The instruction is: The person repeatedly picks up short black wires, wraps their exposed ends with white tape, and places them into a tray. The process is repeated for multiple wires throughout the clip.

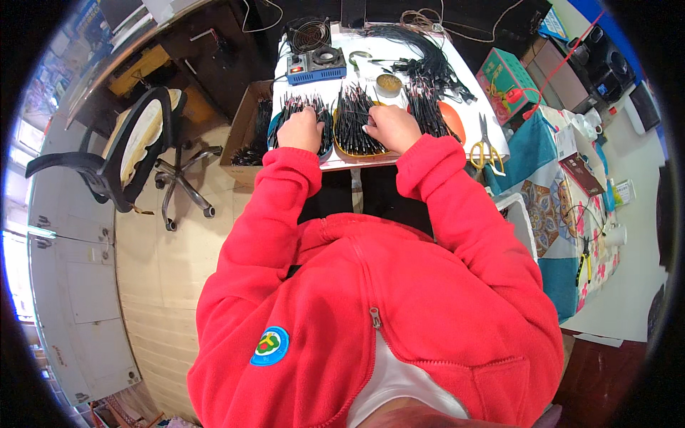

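On a white-topped work table lie three bundles of short black wire leads with reddish ends, each in a shallow tray. My left hand rests on the left bundle, its fingers curled; what lies between them is too small to tell. My right hand is at the right side of the middle bundle, thumb and fingers pinched around what looks like a thin black lead. The right bundle lies beside an orange dish. Behind them are a small round tin and a blue solder pot with a lit switch.
A small fan and black cables with connectors stand towards the back. Yellow-handled scissors lie at the table's right edge. A cardboard box of leads adjoins the left side. An office chair is at left.
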Motion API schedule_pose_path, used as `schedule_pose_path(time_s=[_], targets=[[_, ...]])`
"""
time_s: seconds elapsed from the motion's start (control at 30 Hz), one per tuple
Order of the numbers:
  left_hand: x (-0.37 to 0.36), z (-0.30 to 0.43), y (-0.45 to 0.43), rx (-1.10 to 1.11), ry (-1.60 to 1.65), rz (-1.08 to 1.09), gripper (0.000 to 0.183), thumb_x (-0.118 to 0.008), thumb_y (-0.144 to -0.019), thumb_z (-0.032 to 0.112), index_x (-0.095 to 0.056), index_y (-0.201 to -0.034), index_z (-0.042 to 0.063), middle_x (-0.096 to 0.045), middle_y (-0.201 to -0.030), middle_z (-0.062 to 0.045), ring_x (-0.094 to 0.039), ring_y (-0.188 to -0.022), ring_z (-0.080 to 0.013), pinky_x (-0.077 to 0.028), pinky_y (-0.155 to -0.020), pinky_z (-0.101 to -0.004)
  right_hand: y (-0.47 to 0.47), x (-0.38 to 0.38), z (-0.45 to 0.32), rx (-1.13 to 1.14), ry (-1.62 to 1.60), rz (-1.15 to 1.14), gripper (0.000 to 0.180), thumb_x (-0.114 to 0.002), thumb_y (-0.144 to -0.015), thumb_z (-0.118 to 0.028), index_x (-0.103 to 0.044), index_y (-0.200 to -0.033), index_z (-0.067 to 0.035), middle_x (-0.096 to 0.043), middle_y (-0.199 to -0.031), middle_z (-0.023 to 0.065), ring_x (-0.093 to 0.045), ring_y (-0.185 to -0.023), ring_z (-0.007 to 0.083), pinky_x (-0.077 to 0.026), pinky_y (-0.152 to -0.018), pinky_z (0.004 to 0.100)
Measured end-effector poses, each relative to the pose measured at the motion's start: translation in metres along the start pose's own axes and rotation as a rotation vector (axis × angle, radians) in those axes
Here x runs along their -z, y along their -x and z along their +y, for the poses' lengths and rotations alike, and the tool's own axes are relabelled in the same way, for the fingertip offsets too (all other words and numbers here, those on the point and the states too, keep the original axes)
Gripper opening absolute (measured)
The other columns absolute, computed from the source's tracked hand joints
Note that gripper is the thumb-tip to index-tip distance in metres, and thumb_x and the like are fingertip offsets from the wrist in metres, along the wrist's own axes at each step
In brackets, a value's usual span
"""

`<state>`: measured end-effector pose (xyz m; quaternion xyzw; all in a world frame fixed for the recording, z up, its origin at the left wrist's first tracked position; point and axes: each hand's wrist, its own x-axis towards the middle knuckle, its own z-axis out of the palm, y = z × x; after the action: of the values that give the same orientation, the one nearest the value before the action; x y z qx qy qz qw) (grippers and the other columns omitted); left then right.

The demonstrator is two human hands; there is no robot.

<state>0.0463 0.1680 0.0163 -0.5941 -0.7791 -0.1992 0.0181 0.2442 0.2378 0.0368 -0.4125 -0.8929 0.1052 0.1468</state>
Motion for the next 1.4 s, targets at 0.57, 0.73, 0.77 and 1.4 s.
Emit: schedule_pose_path(time_s=[0.57,0.73,0.77,1.4], targets=[[0.086,0.049,0.069,-0.072,1.559,-0.019,0.010,-0.039,-0.100,0.012,-0.045,-0.097,0.004,-0.053,-0.077,-0.003,-0.035,-0.055,-0.0027,-0.031,-0.049,-0.0164,0.106,0.047,-0.038,-0.010,-1.496,0.025,0.021,-0.047,-0.099,-0.019,-0.059,-0.099,-0.002,-0.064,-0.080,0.0033,-0.060,-0.072,0.0085,-0.045,-0.061,0.0194],[0.098,0.079,0.106,0.064,1.915,-0.369,0.019,-0.036,-0.102,0.025,-0.041,-0.107,0.008,-0.054,-0.082,-0.007,-0.039,-0.062,-0.0073,-0.032,-0.051,-0.0187,0.135,0.062,-0.064,0.005,-1.446,0.080,0.018,-0.050,-0.098,-0.017,-0.059,-0.100,-0.001,-0.067,-0.084,0.0052,-0.063,-0.074,0.0092,-0.046,-0.062,0.0191],[0.098,0.081,0.109,0.065,1.880,-0.368,0.018,-0.035,-0.102,0.026,-0.039,-0.107,0.010,-0.053,-0.085,-0.009,-0.039,-0.063,-0.0084,-0.032,-0.052,-0.0200,0.139,0.064,-0.067,0.024,-1.416,0.093,0.019,-0.050,-0.098,-0.018,-0.059,-0.100,-0.001,-0.067,-0.084,0.0052,-0.063,-0.075,0.0091,-0.046,-0.062,0.0191],[0.089,0.099,0.130,-0.112,1.832,0.005,0.008,-0.057,-0.092,0.004,-0.063,-0.095,-0.001,-0.058,-0.110,-0.005,-0.054,-0.088,-0.0082,-0.044,-0.078,-0.0224,0.147,0.057,-0.096,0.169,-0.866,0.498,0.010,-0.064,-0.085,-0.005,-0.063,-0.092,0.002,-0.062,-0.080,0.0111,-0.059,-0.066,0.0184,-0.046,-0.058,0.0274]])
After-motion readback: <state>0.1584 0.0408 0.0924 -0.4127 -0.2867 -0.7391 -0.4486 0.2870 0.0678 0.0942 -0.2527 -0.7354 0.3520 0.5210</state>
